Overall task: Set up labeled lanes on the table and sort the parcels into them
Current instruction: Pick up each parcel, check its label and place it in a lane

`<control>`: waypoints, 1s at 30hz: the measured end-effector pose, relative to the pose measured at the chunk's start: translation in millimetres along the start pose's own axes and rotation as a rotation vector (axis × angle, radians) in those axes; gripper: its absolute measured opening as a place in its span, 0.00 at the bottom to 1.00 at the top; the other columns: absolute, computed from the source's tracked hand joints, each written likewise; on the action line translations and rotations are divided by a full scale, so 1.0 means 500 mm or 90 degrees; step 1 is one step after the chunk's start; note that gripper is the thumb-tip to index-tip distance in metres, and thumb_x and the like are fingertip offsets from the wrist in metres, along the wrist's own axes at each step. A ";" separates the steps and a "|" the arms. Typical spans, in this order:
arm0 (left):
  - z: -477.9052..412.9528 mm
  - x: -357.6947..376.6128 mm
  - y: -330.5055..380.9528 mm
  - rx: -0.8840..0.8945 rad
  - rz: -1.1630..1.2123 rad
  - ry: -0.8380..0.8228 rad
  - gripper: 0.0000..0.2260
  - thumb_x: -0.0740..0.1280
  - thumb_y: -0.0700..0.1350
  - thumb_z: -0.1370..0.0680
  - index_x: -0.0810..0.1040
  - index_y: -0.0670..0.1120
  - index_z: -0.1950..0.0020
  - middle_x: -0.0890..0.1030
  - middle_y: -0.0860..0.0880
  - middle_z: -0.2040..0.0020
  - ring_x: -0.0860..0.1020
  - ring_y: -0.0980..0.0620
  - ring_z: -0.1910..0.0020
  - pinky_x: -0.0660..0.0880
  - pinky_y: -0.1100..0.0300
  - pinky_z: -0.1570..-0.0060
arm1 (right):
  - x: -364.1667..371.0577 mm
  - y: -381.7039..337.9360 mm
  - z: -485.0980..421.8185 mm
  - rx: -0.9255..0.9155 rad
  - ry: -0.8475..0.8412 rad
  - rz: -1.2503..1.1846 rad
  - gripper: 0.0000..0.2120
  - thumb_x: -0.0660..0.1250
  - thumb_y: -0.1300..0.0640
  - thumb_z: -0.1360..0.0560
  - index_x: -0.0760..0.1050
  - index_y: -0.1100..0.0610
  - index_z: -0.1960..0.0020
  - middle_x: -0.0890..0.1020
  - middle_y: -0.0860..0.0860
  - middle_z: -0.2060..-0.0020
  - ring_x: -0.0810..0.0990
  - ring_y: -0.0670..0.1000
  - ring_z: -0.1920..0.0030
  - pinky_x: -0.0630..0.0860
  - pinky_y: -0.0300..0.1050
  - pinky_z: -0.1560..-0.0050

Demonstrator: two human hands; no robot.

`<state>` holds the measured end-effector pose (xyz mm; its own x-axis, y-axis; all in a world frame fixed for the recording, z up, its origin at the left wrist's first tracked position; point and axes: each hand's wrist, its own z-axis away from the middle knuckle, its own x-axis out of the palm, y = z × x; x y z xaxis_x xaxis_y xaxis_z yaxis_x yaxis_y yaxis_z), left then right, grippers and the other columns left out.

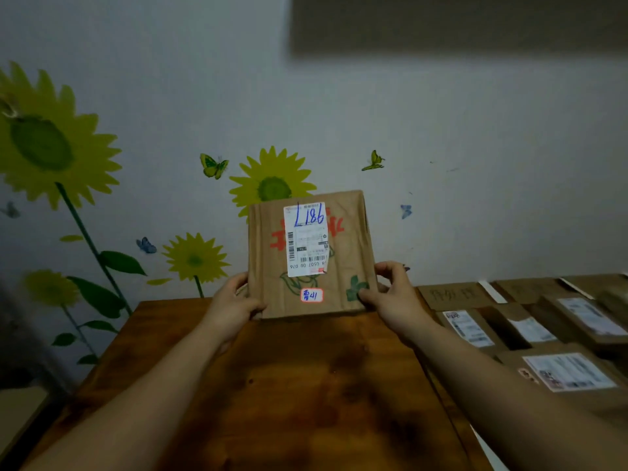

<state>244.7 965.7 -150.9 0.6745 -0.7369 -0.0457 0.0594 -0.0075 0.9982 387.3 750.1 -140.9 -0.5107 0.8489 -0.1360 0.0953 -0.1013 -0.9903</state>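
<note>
Left hand (234,297) and right hand (390,295) grip one brown parcel (350,263)
I hold its low corners, upright at the far end of the table (306,385), with the label (307,239) facing me so I can read where it goes.

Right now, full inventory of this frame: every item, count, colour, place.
held parcel: 1, brown cardboard with white shipping label, raised upright over the table's far edge
other parcels: at least 4, brown with white labels, lying flat at right
lane signs: 2 seen, brown cardboard, behind those parcels; writing unreadable
table: 1, reddish-brown wood, centre
sunflower decals: 4, yellow-green, on wall
butterfly decals: at least 5, yellow-green and blue, on wall
left hand: grips held parcel's lower left corner
right hand: grips its lower right corner
</note>
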 end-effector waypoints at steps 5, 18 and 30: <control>0.038 -0.014 -0.030 0.027 0.048 -0.019 0.28 0.61 0.22 0.28 0.65 0.41 0.31 0.77 0.45 0.42 0.77 0.54 0.50 0.77 0.62 0.59 | 0.018 0.018 0.079 -0.006 0.019 0.018 0.30 0.70 0.67 0.28 0.62 0.48 0.32 0.71 0.41 0.46 0.74 0.44 0.45 0.79 0.36 0.61; 0.115 0.092 -0.066 -0.030 0.022 -0.114 0.26 0.63 0.33 0.24 0.66 0.50 0.28 0.74 0.48 0.37 0.79 0.50 0.49 0.77 0.53 0.57 | -0.098 0.042 0.229 0.038 0.072 0.080 0.33 0.70 0.60 0.26 0.58 0.50 0.26 0.73 0.47 0.37 0.75 0.47 0.41 0.79 0.44 0.48; 0.330 0.485 -0.029 -0.056 -0.013 -0.223 0.29 0.65 0.35 0.23 0.62 0.56 0.27 0.72 0.50 0.40 0.77 0.50 0.51 0.78 0.48 0.55 | -0.495 0.107 0.408 0.029 0.144 0.078 0.33 0.70 0.60 0.26 0.58 0.47 0.27 0.74 0.45 0.40 0.75 0.38 0.54 0.77 0.33 0.60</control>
<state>285.9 675.7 -170.0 0.3797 -0.9245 -0.0347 0.1436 0.0219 0.9894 344.6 428.9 -166.2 -0.2939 0.9226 -0.2498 0.1028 -0.2293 -0.9679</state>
